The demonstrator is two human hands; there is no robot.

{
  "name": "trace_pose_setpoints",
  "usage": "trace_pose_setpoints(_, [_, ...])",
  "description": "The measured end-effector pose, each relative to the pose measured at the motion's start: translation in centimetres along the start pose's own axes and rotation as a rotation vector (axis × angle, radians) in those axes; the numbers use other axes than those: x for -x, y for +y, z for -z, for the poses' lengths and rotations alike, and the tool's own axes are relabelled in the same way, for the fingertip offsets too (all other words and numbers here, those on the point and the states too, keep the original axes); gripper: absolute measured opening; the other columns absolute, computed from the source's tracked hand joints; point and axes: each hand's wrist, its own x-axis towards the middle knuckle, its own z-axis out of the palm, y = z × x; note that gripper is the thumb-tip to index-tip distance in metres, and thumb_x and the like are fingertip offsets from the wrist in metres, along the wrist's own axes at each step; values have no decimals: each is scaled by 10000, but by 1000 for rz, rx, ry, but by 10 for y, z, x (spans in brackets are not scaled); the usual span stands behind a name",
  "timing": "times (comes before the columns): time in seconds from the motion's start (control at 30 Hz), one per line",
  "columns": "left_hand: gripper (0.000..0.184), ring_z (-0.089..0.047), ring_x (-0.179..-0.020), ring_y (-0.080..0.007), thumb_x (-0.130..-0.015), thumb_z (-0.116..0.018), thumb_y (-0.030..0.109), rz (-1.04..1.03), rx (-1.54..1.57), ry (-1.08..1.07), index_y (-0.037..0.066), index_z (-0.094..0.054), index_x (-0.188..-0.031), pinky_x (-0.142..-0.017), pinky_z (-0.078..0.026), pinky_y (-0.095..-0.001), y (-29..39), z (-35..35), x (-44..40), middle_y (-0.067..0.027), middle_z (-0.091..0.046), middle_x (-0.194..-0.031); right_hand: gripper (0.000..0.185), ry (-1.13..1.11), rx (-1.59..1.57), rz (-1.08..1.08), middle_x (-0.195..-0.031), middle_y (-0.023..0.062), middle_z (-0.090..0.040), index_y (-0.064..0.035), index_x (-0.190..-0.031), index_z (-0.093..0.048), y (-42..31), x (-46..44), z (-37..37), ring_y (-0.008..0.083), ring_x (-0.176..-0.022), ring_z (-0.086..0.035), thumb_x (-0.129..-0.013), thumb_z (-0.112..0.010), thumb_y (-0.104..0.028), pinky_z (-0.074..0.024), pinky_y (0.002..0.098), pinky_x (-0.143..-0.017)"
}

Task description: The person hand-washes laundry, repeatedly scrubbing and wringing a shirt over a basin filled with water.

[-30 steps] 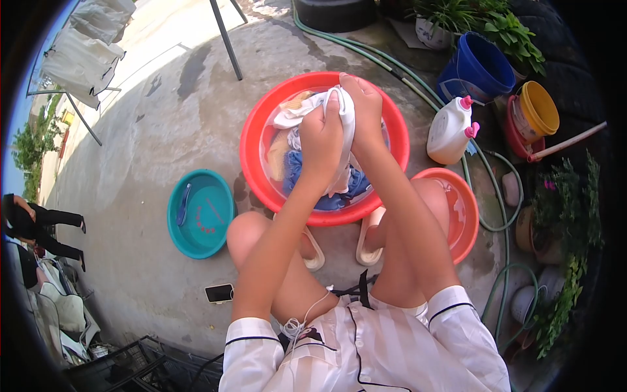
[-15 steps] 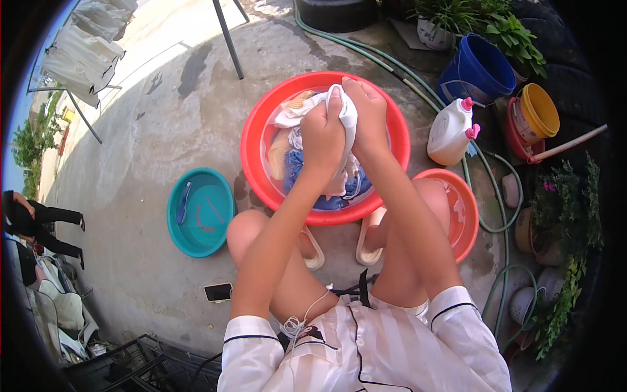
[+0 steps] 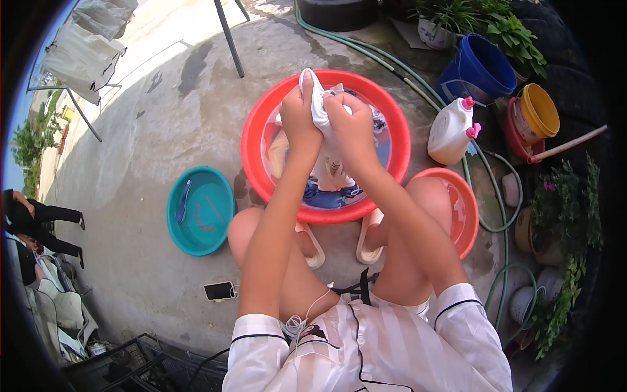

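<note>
A large red basin point(image 3: 251, 163) stands between my feet, with water and wet clothes point(image 3: 333, 196) in it, some blue and some pale. Over it I hold up a white garment point(image 3: 318, 108) whose lower part, with a dark print, hangs down into the basin. My left hand point(image 3: 300, 117) is closed on the garment, thumb pointing up along the cloth. My right hand point(image 3: 349, 121) is closed on the same cloth just to the right, fingers curled in.
A teal basin point(image 3: 219, 238) with a blue brush point(image 3: 184, 201) stands at left, near a phone point(image 3: 221, 291). An orange-red basin point(image 3: 467, 222) is by my right knee. Farther right are a detergent jug point(image 3: 447, 134), a blue bucket point(image 3: 480, 72) and a green hose point(image 3: 480, 215). Another person point(image 3: 42, 222) is far left.
Both hands have shifted left and turned with the white garment. My right hand has come lower, and more of the printed cloth now hangs in view.
</note>
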Motion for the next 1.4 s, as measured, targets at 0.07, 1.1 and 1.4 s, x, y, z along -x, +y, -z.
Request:
trace_pose_setpoints(0.07, [541, -487, -465, -234, -917, -386, 402, -16, 40, -40, -36, -542, -640, -499, -372, -374, 10, -7, 18, -137, -509, -514, 222, 58, -90, -46, -618, 5, -537, -26, -625, -548, -2, -10, 7, 49, -553, -458, -813, -536, -142, -366, 217, -501])
trace_pose_setpoints(1.1, [470, -480, -478, -159, -921, -403, 341, -73, 85, -53, -29, -539, -665, -483, -369, -333, 8, 1, 14, -103, -503, -519, 220, 28, -165, -105, -632, 4, -541, -21, -677, -559, -7, -11, 7, 53, -580, -475, -835, -541, -172, -379, 223, -521])
trace_pose_setpoints(1.4, [446, -477, -547, -126, -909, -437, 349, 21, 233, -107, -15, -549, -675, -523, -373, -286, 12, -10, 24, -65, -515, -576, 245, 63, -159, -52, -592, 2, -527, -35, -639, -546, -1, -21, 12, 61, -547, -469, -832, -539, -185, -369, 226, -495])
